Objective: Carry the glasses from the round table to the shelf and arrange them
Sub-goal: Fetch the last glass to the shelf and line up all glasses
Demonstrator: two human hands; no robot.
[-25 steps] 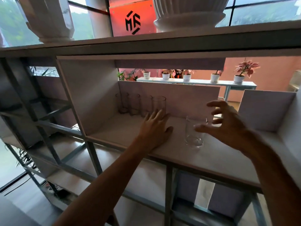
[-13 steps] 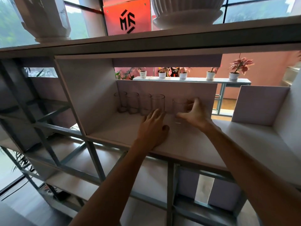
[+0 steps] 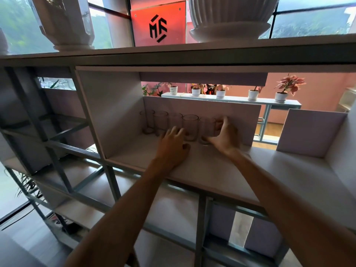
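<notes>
Several clear glasses stand in a row along the back panel of the white shelf (image 3: 221,170). The rightmost glass (image 3: 207,130) stands at the end of that row, and my right hand (image 3: 224,136) grips it from its right side, fingers curled round it. The neighbouring glass (image 3: 190,126) stands just left of it. My left hand (image 3: 173,145) rests flat on the shelf board in front of the row, fingers straight, their tips near the bases of the middle glasses.
A white side panel (image 3: 111,112) closes the compartment on the left. A white upright divider (image 3: 308,132) stands to the right. Two large white pots (image 3: 229,18) sit on the top board. Open metal-framed compartments lie to the left and below.
My right hand took hold of the lone glass on the shelf and slid it back and left into the row. My left hand has stayed flat on the board.
</notes>
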